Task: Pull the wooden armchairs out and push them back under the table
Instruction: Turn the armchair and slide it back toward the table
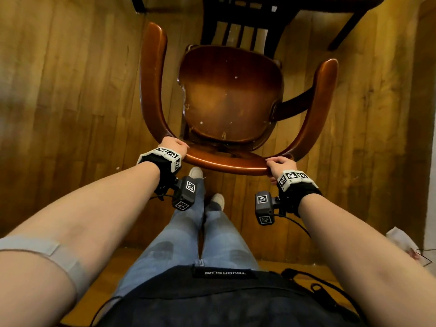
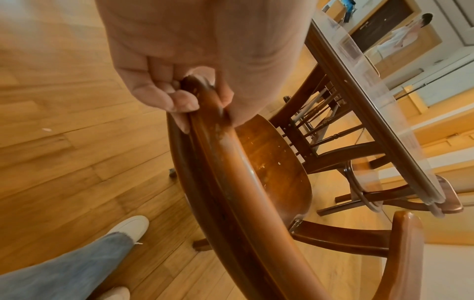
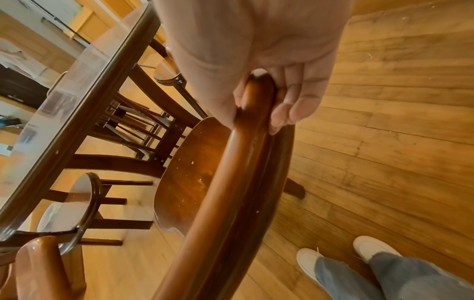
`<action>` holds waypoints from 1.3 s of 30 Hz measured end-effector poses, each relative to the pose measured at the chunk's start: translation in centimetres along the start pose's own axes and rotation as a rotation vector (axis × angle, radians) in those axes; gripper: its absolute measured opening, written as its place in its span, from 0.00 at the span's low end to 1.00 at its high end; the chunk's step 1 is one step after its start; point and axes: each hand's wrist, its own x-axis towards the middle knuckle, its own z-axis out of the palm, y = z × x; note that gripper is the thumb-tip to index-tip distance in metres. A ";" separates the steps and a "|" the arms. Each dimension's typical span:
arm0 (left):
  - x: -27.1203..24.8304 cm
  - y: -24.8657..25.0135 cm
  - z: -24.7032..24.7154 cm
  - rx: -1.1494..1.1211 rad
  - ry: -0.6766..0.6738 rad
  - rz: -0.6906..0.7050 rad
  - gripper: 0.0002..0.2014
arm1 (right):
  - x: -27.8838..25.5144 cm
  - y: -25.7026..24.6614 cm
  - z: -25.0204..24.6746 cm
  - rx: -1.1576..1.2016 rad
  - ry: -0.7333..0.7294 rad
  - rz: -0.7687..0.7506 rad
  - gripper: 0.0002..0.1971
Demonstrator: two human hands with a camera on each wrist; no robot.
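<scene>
Wooden armchair point(image 1: 230, 100) stands on the plank floor point(image 1: 70, 90) just before the person's feet, its seat clear of the dark table point(image 1: 306, 3) at the top of the head view. The left hand point(image 1: 173, 145) and right hand point(image 1: 280, 165) each curl over the curved back rail. From the left wrist, the fingers point(image 2: 164, 95) wrap the rail point(image 2: 246, 182), thumb on the other side. From the right wrist, the fingers point(image 3: 295, 109) clasp the rail point(image 3: 231, 182) likewise; the table's edge point(image 3: 84, 105) lies beyond the seat.
</scene>
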 end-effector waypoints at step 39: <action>1.4 -13.4 -23.7 0.375 0.140 0.183 0.24 | -14.4 -19.4 16.9 -0.745 -0.256 -0.528 0.16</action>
